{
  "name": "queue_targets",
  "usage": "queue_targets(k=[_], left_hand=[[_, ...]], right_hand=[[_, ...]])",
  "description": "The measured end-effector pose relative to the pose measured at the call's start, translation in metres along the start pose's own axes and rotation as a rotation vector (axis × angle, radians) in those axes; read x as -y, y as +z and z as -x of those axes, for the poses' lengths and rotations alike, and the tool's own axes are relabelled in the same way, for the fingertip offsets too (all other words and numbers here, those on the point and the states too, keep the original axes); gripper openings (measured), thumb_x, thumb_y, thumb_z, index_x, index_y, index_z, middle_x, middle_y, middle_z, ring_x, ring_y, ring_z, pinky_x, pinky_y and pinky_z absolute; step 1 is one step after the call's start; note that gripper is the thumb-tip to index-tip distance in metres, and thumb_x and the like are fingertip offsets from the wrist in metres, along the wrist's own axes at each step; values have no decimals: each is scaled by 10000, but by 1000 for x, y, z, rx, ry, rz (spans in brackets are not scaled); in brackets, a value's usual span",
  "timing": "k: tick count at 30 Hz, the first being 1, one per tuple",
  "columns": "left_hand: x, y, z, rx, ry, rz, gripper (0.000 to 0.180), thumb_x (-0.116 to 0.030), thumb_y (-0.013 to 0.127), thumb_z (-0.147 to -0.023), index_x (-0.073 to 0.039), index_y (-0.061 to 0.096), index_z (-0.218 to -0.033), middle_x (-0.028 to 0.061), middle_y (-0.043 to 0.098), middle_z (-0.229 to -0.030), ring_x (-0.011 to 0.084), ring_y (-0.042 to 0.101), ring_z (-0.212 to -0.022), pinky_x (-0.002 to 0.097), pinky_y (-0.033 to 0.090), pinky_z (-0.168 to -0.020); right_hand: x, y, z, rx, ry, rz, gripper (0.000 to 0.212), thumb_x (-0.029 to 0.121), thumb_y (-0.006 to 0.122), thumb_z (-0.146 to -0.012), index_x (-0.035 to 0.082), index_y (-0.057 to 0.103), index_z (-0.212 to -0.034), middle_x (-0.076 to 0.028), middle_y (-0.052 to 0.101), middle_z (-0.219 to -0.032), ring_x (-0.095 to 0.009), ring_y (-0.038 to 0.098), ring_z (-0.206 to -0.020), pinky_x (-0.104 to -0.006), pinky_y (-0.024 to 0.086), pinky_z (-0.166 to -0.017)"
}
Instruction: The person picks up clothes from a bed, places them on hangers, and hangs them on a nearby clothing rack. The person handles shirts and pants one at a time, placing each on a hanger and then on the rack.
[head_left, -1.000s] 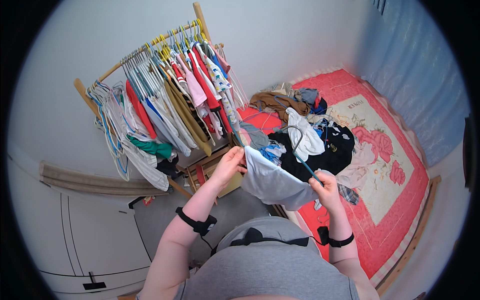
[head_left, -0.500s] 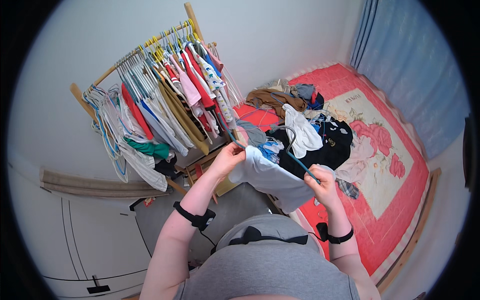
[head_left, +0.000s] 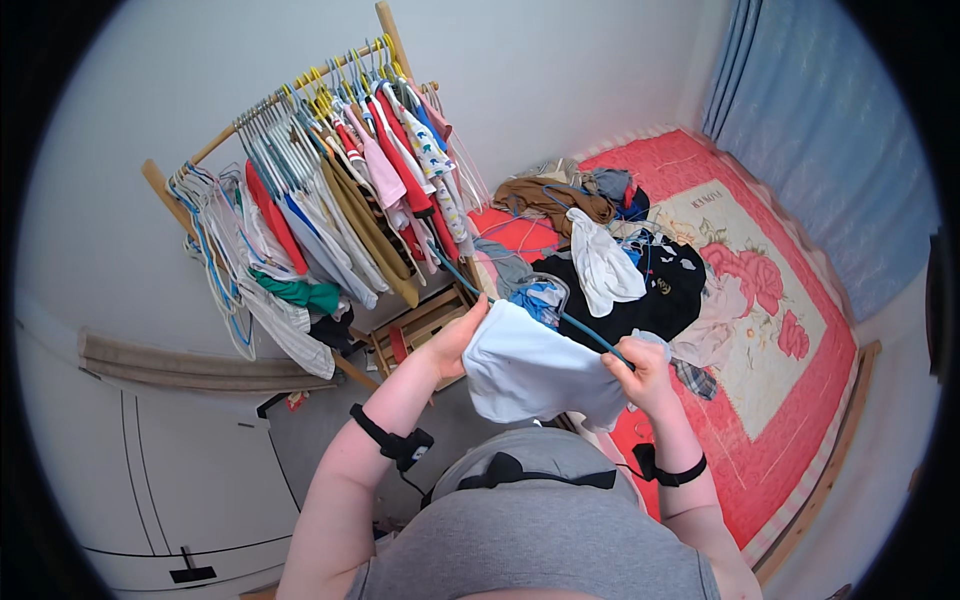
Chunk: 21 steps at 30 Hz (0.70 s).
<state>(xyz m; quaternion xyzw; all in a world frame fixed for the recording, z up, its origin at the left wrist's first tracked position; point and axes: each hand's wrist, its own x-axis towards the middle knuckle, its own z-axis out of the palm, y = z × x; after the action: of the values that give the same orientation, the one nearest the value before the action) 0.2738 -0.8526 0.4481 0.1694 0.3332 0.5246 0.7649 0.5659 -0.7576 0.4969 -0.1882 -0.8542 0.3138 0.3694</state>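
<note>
Just below centre frame, my left hand (head_left: pixel 462 338) pinches the white garment (head_left: pixel 535 365); my right hand (head_left: pixel 645 375) grips the blue hanger (head_left: pixel 590 333). I judge I'm fitting them together; next calls for easing fabric along.

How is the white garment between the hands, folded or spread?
Spread: the white garment hangs broad between left hand and right hand.
</note>
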Motion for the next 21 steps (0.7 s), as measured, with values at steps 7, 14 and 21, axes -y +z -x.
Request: queue_targets(k=[7, 14, 21], left_hand=[[-25, -14, 13, -181, 142, -177, 251, -173, 560, -946, -10, 602, -1133, 95, 670, -1075, 175, 657, -961, 319, 519, -865], [-58, 23, 64, 91, 559, -241, 198, -157, 632, -890, 10, 640, -998, 80, 670, -989, 179, 660, -883, 300, 520, -836], [-29, 14, 38, -32, 242, -231, 166, -201, 574, -957, -46, 574, -1016, 70, 590, -1192, 170, 608, -1003, 281, 496, -838]], right_hand=[[-17, 1, -3, -29, -35, 373, 353, 193, 704, -805, 45, 450, -609, -91, 454, -548, -257, 513, -499, -375, 371, -458], [-29, 3, 1, -98, -68, 503, 314, 203, 697, -813, 51, 495, -628, -90, 474, -555, -257, 521, -499, -371, 377, -457], [-5, -14, -7, -172, -9, 258, 239, 127, 707, -789, 24, 555, -636, -85, 439, -534, -243, 473, -478, -347, 346, -457]])
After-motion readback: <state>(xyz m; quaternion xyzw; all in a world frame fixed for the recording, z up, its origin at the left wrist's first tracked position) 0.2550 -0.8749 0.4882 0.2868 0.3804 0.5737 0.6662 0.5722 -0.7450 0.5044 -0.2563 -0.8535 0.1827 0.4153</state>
